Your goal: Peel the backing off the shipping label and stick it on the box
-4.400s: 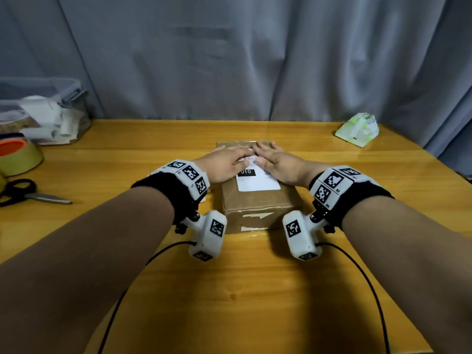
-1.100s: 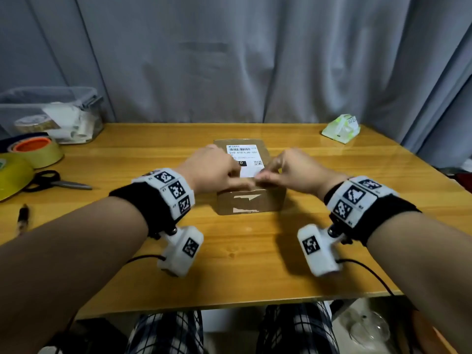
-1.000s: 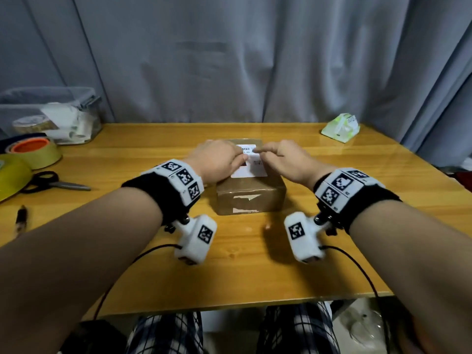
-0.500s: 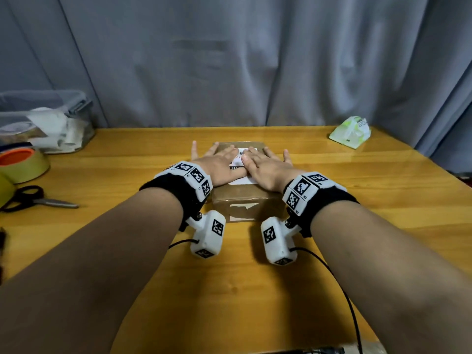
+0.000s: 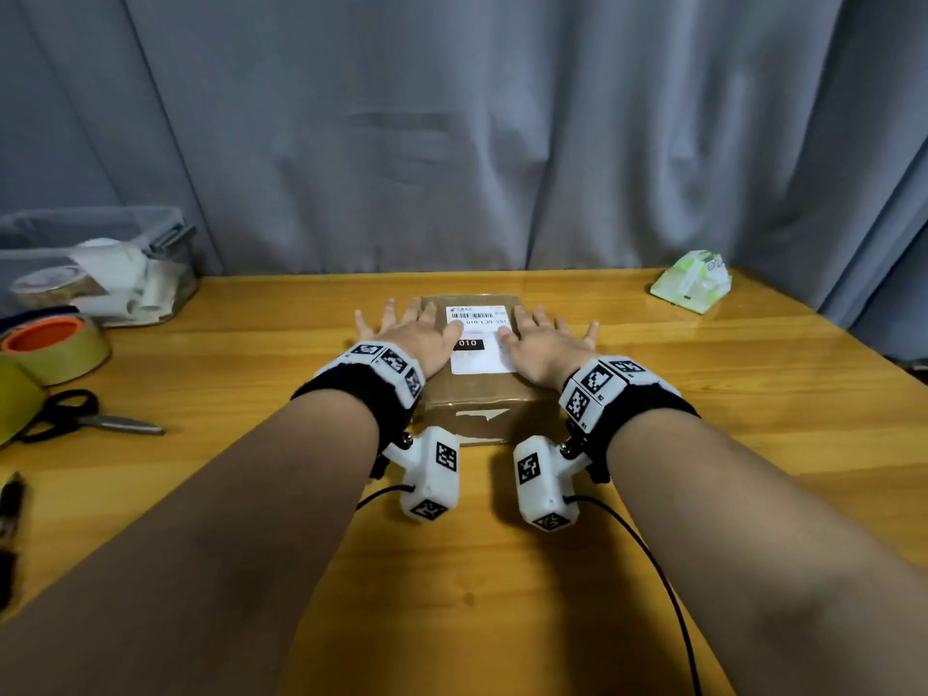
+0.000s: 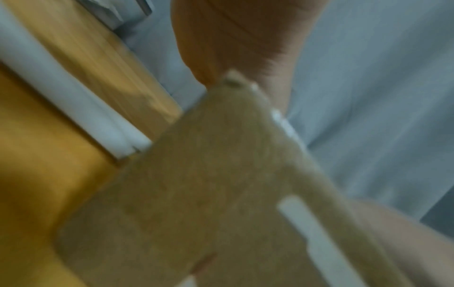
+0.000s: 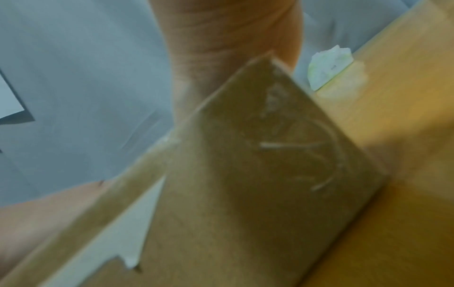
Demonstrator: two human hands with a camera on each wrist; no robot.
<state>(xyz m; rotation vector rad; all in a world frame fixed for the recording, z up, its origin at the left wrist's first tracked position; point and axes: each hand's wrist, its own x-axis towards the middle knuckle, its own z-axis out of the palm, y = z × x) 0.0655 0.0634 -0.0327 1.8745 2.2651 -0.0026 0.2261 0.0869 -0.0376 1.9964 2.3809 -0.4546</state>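
Grey curtains hang behind the wooden tabletop [image 5: 703, 444], where the cardboard box [image 5: 467, 394] sits in the middle with the shipping label [image 5: 479, 356] stuck flat on its top. Half a second ago both hands covered most of the label; now they have slid apart, baring its barcode. The left hand [image 5: 419, 334] and right hand [image 5: 545, 341] lie flat with fingers spread wide, pressing the box top either side of the label. Only the head view shows the scissors [image 5: 75, 419], tape roll [image 5: 55, 346] and clear bin [image 5: 95, 263] at left. Both wrist views are blurred, showing the box's side faces; the right one also catches the green-white packet [image 7: 329, 67].
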